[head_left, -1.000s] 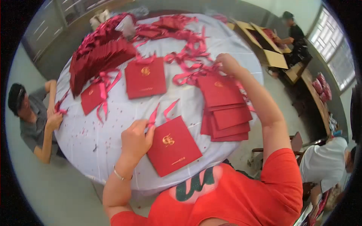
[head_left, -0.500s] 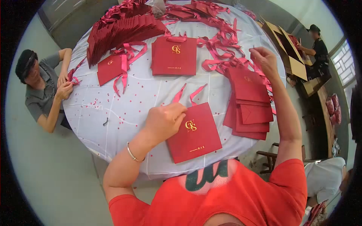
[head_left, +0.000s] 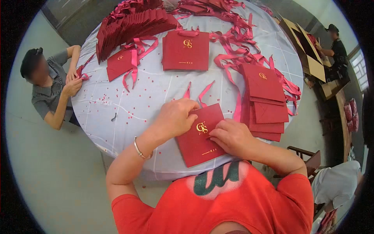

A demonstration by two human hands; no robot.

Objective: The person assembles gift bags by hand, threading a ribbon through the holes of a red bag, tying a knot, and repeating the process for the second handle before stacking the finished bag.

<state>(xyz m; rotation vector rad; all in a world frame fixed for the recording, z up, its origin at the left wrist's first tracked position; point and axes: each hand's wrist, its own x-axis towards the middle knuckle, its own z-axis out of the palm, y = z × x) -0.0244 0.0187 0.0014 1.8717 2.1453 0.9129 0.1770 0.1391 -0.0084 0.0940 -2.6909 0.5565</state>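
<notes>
A red paper bag [head_left: 194, 150] with gold lettering lies slightly turned near the table's front edge, two pink ribbon ends standing up from its top. My left hand [head_left: 179, 117] is closed at the bag's upper left corner, by the ribbon; what its fingertips hold is hidden. Over the bag's right side, my right hand [head_left: 230, 136] has its fingers bent together near the gold letters, and anything between them is too small to make out. To the right lies a stack of red bags [head_left: 269, 91] with loose pink ribbons [head_left: 241, 48].
Beyond the front bag stand more red bags [head_left: 189, 56], with a smaller one [head_left: 119, 64] left of them. A long row of bags [head_left: 132, 31] fills the back left. A person [head_left: 48, 82] at the left edge handles ribbon. Other people and cardboard boxes [head_left: 307, 50] are at the right.
My right hand has come down from the ribbons at the upper right onto the front bag. My left hand stays at the bag's top. The view has shifted slightly.
</notes>
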